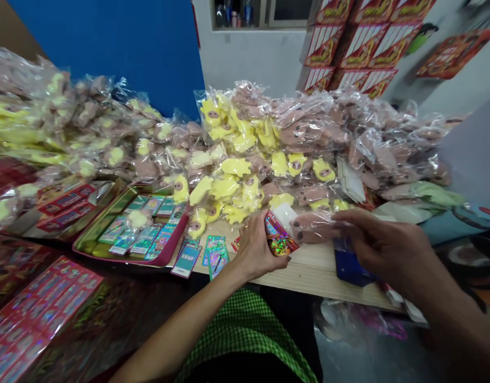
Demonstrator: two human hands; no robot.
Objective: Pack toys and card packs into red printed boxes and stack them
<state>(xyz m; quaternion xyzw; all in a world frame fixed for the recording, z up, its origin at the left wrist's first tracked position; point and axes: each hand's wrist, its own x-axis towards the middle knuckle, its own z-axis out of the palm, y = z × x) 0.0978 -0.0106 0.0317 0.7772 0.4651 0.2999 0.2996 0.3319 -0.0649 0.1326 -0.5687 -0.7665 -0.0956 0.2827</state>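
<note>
My left hand [256,247] is closed around a shiny red holographic packet [280,236], with a white piece [285,215] showing at its upper edge. In my right hand [382,239], the fingertips pinch the right end of a clear-bagged brownish-pink toy [313,227] with small dark eyes. The toy's left end meets or overlaps the packet; I cannot tell whether it is inside. Under my right hand a dark blue object [351,266] sits at the table's edge. Left of my left hand lie several holographic cards [218,256].
Bagged yellow toys [237,186] and brownish-pink toys [317,127] pile across the back of the table [309,276]. A gold-lined tray [85,239] with cards stands left, red printed sheets [41,319] lower left. Red boxes [360,48] are stacked behind. Plastic bags [356,319] lie below.
</note>
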